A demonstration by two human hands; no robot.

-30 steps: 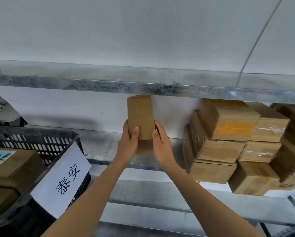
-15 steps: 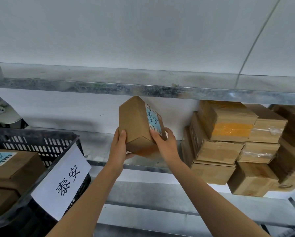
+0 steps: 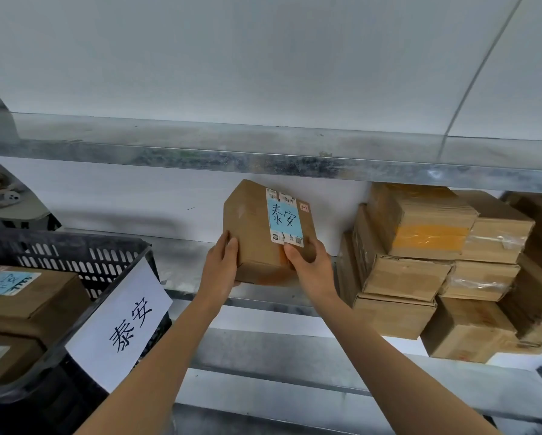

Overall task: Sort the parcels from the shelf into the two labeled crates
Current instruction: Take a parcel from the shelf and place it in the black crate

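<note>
**Label now faces front, and it matches the crate**

One second ago the parcel stands on end and shows only a plain narrow side. Half a second ago it is half turned, with the label at its edge. Now the wide face looks to the camera, and the blue label is fully readable, with two handwritten characters.

The same two characters are on the white sign that hangs on the near corner of the black crate. In my judgement the reading step is finished and this parcel belongs in this crate. The second crate is not in view.

The parcel is to the right of the crate and well apart from it, a little higher than its rim. I cannot tell if its lower edge touches the shelf. The left grip holds the lower corner on the side nearer to the crate, with the thumb on the front. The right grip holds the corner farther from the crate, with the thumb just under the label. Both are closed around the parcel, not spread.

Inside the crate lie other boxes, and one shows a similar blue label. Farther right from the crate, beyond the held parcel, a stack of parcels waits on the shelf.

The next move is probably to carry the parcel left, over the rim. The sign stands out from the corner and could be hit.
</note>
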